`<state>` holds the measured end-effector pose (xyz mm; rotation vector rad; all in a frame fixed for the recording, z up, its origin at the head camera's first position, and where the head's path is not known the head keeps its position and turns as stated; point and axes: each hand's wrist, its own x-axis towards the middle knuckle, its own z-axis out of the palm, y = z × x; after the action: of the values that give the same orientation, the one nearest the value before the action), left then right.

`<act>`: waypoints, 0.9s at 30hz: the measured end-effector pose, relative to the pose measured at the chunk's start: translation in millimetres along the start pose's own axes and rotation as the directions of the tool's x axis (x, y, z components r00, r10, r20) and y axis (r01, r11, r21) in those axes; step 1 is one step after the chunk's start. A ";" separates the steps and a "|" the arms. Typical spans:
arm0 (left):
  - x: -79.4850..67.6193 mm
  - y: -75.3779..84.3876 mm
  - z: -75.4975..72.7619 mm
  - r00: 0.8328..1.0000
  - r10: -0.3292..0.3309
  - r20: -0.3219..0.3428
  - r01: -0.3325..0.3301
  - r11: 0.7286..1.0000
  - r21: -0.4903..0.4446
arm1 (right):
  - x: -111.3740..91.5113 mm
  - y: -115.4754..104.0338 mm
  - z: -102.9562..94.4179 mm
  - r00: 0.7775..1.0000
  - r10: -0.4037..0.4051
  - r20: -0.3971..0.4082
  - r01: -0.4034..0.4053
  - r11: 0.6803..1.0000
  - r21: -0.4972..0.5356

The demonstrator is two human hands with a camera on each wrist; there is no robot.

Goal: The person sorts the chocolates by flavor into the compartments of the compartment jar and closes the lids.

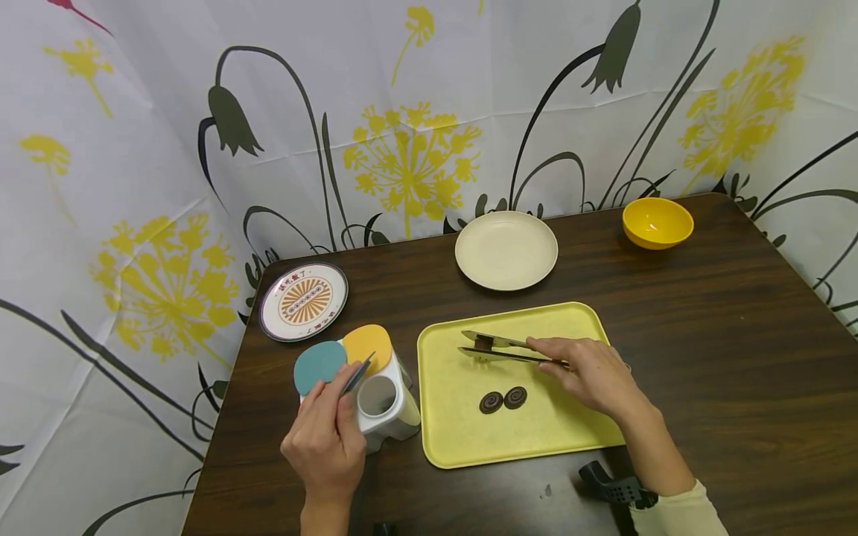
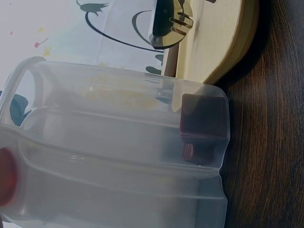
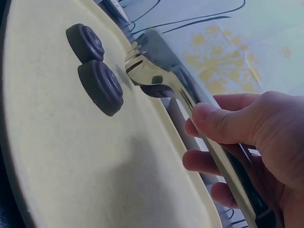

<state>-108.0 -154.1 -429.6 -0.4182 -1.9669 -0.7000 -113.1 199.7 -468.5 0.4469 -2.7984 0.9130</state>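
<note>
My right hand (image 1: 593, 372) grips metal tongs (image 3: 209, 133) with fork-like tips over the yellow tray (image 1: 449, 439). Between the tong tips shows a small dark brown piece (image 1: 483, 342). Two dark brown spiral-topped chocolates (image 1: 503, 400) lie side by side on the tray. My left hand (image 1: 328, 439) pinches a thin, bluish lid (image 1: 357, 374), seen edge-on, above the multi-compartment container (image 1: 402, 409). One round compartment beside it is uncovered; a teal lid (image 1: 318, 366) and an orange-yellow lid (image 1: 369, 346) cover others. Through the clear wall, dark reddish block-shaped pieces (image 2: 204, 116) show at the container's bottom.
A patterned plate (image 1: 304, 302) stands behind the container, a cream plate (image 1: 506, 251) behind the tray, and a yellow bowl (image 1: 657, 223) at the far right. All rest on the dark wooden table (image 1: 724, 357), backed by a flower-printed cloth (image 1: 402, 89).
</note>
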 end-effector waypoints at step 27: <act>-0.8 -1.0 -0.6 1.000 0.000 0.007 0.000 1.000 0.001 | -0.2 0.1 1.3 0.998 -0.059 -0.021 0.058 0.998 -0.039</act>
<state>-107.8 -155.3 -430.4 -0.4211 -1.9735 -0.6985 -113.1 199.0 -469.6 0.5075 -2.7626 0.8448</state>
